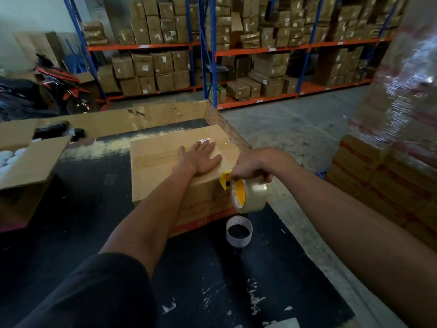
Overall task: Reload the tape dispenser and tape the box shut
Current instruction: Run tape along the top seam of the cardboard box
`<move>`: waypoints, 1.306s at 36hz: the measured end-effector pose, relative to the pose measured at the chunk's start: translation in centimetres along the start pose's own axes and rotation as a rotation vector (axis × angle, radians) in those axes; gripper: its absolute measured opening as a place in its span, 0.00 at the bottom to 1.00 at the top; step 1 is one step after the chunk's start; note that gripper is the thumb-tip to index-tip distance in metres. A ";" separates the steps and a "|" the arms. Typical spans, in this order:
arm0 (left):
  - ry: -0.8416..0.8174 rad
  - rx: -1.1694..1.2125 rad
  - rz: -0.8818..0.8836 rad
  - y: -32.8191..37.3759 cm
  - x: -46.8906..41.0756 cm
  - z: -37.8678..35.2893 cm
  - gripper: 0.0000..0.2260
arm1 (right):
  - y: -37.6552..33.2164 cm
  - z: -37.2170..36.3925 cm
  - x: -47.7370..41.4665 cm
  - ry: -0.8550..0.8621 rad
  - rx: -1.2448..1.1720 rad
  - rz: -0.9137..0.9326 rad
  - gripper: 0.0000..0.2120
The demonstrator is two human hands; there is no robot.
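A closed brown cardboard box (156,171) with red print on its front sits on a black work surface (94,209). My left hand (201,159) lies flat and open on the box top, over the flap seam, where clear tape glints. My right hand (253,165) grips a yellow tape dispenser (247,194) loaded with a roll of clear tape, held at the box's right front corner. An empty white tape core (238,230) lies on the surface just in front of the box.
An open box (28,159) with white round items stands at the left. A large cardboard sheet (142,119) lines the back of the surface. A shrink-wrapped pallet stack (397,138) rises at the right. Shelves of cartons (236,43) and a motorbike (47,88) stand behind.
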State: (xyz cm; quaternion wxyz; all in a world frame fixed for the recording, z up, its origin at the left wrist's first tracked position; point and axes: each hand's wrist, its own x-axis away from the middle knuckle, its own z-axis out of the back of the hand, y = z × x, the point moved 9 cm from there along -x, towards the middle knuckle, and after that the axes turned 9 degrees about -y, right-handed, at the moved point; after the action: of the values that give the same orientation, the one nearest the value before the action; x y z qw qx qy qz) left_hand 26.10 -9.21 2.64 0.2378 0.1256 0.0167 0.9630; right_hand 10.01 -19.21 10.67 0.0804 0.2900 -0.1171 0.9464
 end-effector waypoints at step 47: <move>0.123 0.233 0.294 -11.9 9.6 -0.9 0.27 | -10.1 -21.6 -11.2 -0.711 -0.189 0.400 0.19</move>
State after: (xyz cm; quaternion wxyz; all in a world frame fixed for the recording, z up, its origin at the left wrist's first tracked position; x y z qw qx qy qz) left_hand 23.05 5.83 2.90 0.0771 0.0944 0.1242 0.9847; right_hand 9.92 -4.61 -11.30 -0.1242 0.5615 -0.2777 0.7696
